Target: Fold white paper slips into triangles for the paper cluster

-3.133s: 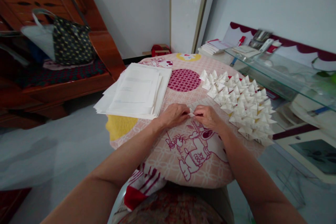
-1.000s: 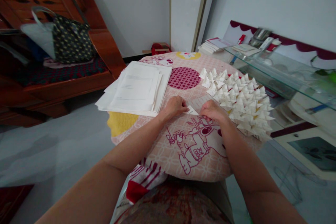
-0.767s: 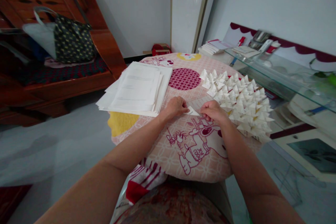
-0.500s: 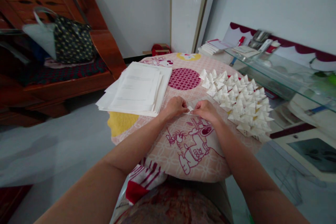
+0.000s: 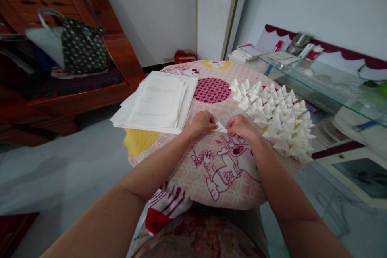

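Note:
Between my hands is a small folded piece of white paper (image 5: 221, 127), roughly triangular, with a dark printed mark on it. My left hand (image 5: 203, 122) pinches its left end, fingers closed. At its right end my right hand (image 5: 241, 126) is closed too, thumb and fingertips on the paper's corner. Behind my right hand a flat printed sheet (image 5: 234, 115) lies partly covered. To the right stand rows of pointed folded paper pieces (image 5: 276, 115), packed together. A stack of printed paper sheets (image 5: 157, 102) lies left of my hands.
A pink patterned cloth (image 5: 193, 181) covers the round table. On the right is a glass shelf (image 5: 326, 78) holding metal containers and papers. A wooden bench (image 5: 75, 98) at the left carries a dotted bag (image 5: 83, 48). A striped sock (image 5: 167, 209) shows below the table edge.
My right hand has moved in to the folded paper, close to my left fingers, then back a little to the right along it. My left hand has stayed almost still.

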Demonstrator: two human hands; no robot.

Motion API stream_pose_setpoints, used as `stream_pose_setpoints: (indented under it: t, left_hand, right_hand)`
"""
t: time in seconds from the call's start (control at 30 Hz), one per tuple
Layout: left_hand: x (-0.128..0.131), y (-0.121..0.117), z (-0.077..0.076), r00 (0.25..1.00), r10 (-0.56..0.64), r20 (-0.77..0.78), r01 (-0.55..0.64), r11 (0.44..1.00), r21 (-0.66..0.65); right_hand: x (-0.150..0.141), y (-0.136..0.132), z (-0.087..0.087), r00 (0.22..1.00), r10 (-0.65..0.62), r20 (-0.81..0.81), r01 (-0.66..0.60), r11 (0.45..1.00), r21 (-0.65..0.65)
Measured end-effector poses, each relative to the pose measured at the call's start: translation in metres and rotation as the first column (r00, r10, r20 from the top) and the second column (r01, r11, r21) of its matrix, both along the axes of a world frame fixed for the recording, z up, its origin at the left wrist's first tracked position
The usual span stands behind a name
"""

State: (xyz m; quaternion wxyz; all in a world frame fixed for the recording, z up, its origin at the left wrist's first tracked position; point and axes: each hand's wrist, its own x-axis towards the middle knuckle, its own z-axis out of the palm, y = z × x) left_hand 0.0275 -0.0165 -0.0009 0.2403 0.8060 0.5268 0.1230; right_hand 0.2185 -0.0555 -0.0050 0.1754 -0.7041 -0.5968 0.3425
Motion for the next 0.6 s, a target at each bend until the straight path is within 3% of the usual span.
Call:
stream_pose_setpoints:
  t: [0.07, 0.17, 0.37, 0.6]
  left_hand:
    - [0.0, 0.0, 0.0, 1.0, -0.004, 0.009, 0.004, 1.0, -0.001]
    - [-0.001, 0.0, 0.0, 1.0, -0.007, 0.01, 0.007, 1.0, 0.01]
    - [-0.002, 0.0, 0.0, 1.0, -0.016, 0.019, 0.015, 1.0, 0.023]
    - [-0.006, 0.002, -0.008, 0.994, -0.054, 0.097, 0.05, 0.998, 0.042]
  right_hand:
    - [0.0, -0.001, 0.0, 0.995, -0.017, -0.095, 0.019, 0.999, 0.025]
    - [-0.01, 0.0, 0.0, 0.981, 0.045, -0.187, -0.013, 0.985, 0.171]
    - [-0.026, 0.005, -0.004, 0.989, 0.136, -0.05, -0.119, 0.96, 0.254]
    - [-0.025, 0.006, -0.005, 0.993, 0.119, 0.015, -0.12, 0.964, 0.239]
